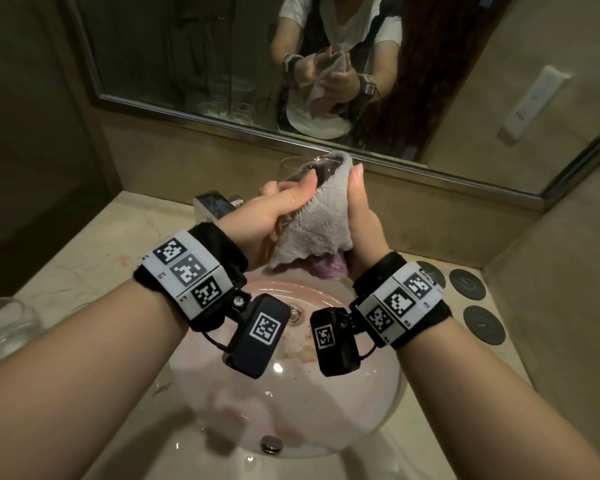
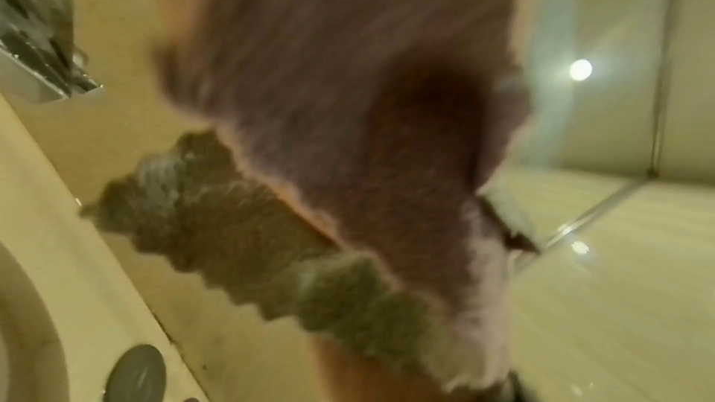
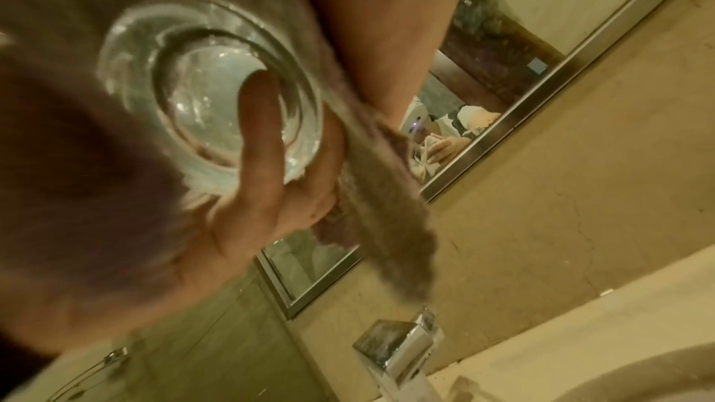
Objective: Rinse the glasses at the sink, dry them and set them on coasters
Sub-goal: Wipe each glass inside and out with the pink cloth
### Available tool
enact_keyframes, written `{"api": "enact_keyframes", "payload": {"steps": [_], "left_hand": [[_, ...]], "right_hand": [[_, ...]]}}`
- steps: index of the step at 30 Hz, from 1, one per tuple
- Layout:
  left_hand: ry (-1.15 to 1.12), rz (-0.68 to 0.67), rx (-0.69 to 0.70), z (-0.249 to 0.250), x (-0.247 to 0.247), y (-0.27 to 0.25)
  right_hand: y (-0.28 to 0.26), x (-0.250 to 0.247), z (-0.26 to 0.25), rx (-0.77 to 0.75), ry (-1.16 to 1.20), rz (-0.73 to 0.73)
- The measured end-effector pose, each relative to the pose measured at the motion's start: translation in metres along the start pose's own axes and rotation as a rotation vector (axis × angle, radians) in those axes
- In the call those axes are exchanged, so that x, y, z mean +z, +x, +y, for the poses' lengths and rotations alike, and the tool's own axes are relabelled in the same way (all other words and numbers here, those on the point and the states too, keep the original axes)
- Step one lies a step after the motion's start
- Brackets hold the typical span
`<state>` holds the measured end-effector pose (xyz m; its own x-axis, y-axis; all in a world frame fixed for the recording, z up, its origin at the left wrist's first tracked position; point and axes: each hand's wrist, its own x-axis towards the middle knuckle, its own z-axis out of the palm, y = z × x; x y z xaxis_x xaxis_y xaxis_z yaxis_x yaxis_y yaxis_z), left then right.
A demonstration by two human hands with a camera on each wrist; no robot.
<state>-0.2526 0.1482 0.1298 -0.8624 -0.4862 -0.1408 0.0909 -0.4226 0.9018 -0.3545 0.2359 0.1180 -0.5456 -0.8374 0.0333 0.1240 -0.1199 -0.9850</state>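
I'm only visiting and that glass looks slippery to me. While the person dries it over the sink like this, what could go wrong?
1. The glass is held above the hard sink with the towel between it and the right hand; a slip could likely break it.
2. The towel's loose end hangs low and might dip into the basin.
3. Another glass stands on the counter beside the left forearm; an elbow could knock it.

Both hands raised over sink basin (image 1: 361, 420). Faucet (image 1: 215, 206) just below left hand (image 1: 274, 213). Mirror (image 1: 187, 64) close ahead of fingertips. Second glass (image 1: 4, 327) outside left forearm. Coasters (image 1: 471, 296) on counter right of right wrist.
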Motion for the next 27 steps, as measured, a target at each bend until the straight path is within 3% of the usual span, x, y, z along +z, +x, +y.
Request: {"api": "enact_keyframes", "payload": {"steps": [6,16,23,27], "left_hand": [[0.224,0.048,0.120,0.007,-0.002,0.002],[0.076,-0.006,0.221,0.002,0.000,0.008],[-0.098,-0.132,0.196,0.007,0.000,0.005],[-0.142,-0.189,0.158,0.019,0.007,0.008]], "right_hand": [[0.001,0.012,0.008,-0.092,0.055,0.104],[0.002,0.007,-0.001,-0.026,0.028,0.014],[0.003,0.009,0.002,0.079,0.060,0.070],[0.000,0.005,0.010,0.100,0.221,0.098]]}}
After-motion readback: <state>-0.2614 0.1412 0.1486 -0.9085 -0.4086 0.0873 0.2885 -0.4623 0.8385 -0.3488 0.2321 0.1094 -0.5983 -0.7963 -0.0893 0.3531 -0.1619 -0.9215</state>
